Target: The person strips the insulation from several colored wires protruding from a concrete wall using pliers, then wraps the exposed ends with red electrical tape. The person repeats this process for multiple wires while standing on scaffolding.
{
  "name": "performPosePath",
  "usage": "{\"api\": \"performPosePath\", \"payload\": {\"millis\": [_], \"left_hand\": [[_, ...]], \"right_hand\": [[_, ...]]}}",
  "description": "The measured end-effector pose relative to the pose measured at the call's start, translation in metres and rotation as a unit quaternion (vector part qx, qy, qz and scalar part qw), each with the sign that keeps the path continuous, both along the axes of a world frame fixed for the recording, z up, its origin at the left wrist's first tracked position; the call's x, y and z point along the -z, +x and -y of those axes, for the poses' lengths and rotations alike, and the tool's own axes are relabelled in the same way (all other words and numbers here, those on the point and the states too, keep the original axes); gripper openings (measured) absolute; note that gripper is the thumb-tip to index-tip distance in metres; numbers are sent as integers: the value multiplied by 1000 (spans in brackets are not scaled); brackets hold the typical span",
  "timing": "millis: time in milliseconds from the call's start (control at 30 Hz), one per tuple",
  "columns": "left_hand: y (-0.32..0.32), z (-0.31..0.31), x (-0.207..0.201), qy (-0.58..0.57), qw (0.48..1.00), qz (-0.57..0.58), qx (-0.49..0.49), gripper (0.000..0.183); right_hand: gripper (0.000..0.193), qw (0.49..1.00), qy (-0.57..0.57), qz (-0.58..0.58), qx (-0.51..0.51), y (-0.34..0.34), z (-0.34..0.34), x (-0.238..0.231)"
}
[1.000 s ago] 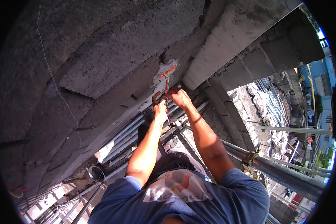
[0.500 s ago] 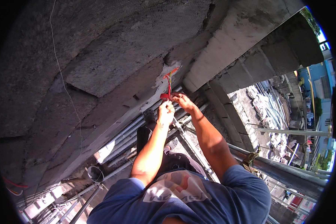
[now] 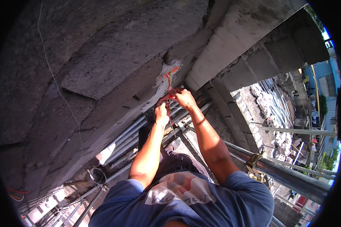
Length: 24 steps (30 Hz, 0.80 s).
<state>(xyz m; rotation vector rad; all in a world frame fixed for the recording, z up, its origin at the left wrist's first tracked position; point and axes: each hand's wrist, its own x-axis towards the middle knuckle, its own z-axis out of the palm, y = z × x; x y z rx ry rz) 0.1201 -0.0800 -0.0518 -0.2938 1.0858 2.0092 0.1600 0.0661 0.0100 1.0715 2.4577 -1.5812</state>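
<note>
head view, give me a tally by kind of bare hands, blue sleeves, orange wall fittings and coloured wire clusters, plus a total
Hands: 2 (left hand, right hand)
Blue sleeves: 2
Orange wall fitting: 1
Coloured wire clusters: 2 (fitting wires, left-rim wires)
Total: 7

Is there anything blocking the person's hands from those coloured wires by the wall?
Nothing visible is. The right hand is at the wires, below the orange patch on the wall, and the left hand is close beside it. The hands hide the exact grip.
</note>
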Motion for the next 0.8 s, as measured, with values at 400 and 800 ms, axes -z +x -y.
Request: {"api": "performPosePath", "payload": {"millis": [400,800], "left_hand": [[-4,-2,-3,-42,999,-25,-12,34],[-2,4,15,122,950,288,-18,18]], "right_hand": [[43,997,75,-3,-3,25,29,3],[19,942,-93,-68,-315,-21,-34,82]]}}
